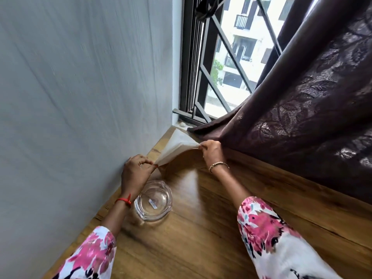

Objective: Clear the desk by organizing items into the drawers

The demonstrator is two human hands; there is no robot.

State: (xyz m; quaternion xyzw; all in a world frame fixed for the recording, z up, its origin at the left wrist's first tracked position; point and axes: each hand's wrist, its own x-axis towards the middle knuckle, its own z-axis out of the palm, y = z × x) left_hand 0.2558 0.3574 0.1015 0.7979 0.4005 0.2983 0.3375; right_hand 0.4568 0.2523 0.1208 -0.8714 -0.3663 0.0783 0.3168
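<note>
White pages and a glass dish at the desk's far left corner

The stack of white pages sits tilted in the far corner of the desk, its near edge raised, pinched at one end by the left hand and at the other by the right hand. Just nearer, by the left edge, a clear thick-walled glass dish stands upright, a small white label inside.
</note>
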